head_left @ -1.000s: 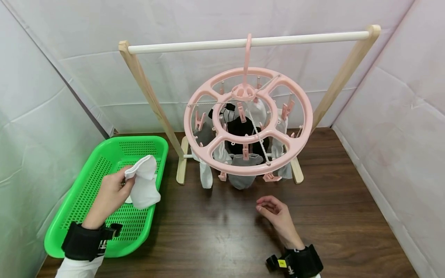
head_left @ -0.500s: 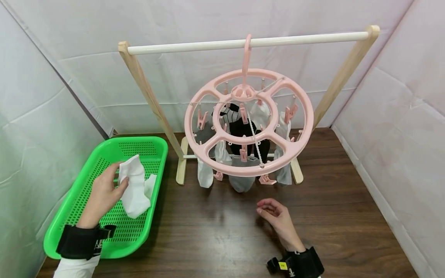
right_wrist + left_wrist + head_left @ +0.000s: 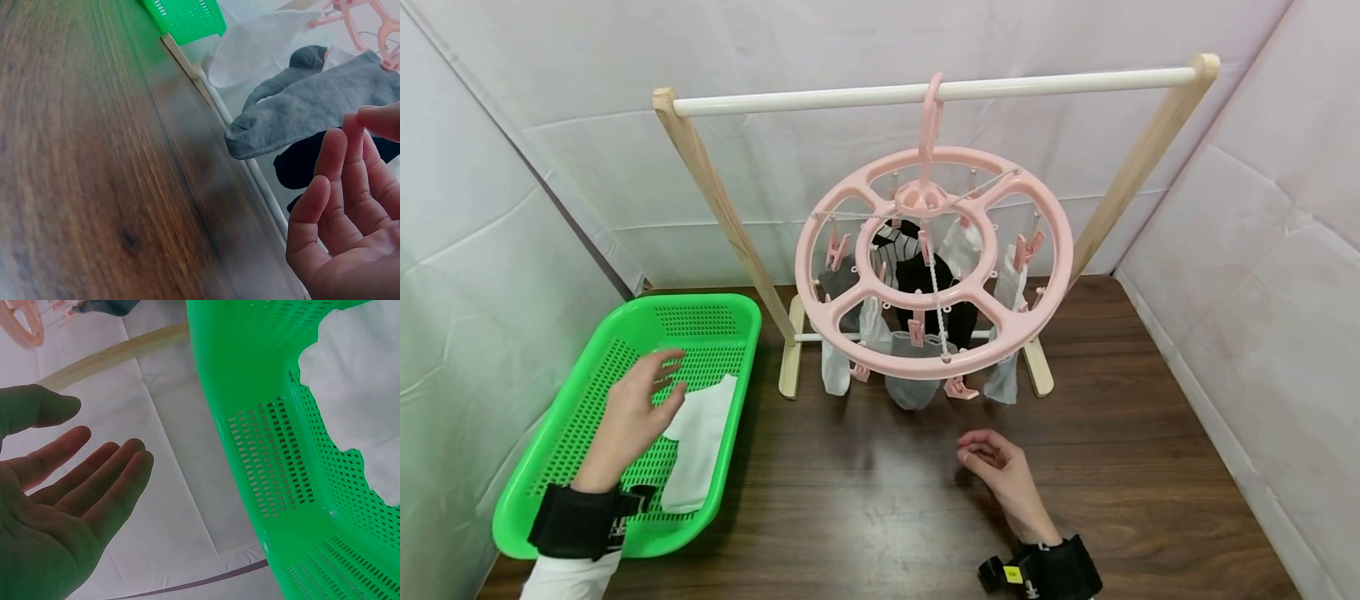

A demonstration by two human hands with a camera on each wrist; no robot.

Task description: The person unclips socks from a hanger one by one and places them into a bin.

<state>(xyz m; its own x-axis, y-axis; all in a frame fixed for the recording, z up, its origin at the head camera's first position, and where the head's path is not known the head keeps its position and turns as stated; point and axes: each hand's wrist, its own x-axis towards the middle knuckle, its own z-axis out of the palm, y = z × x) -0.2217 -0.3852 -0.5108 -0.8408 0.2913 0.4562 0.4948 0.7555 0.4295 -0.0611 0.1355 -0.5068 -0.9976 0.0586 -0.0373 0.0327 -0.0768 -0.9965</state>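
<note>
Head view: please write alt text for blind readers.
An empty left hand hovers over a green perforated plastic basket holding white cloth; the empty right hand is over a brown wooden surface. Behind, white, grey and black socks hang from a round pink plastic hanger on a white rod.

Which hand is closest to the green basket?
Left. In the head view, the left hand is over the green basket; the right hand is off to the right, across brown table.

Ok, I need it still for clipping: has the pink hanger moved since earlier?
Yes. Against the fixed white rail, the pink hanger has turned clockwise seen from above, its near string end shifting left in the head view.
</note>
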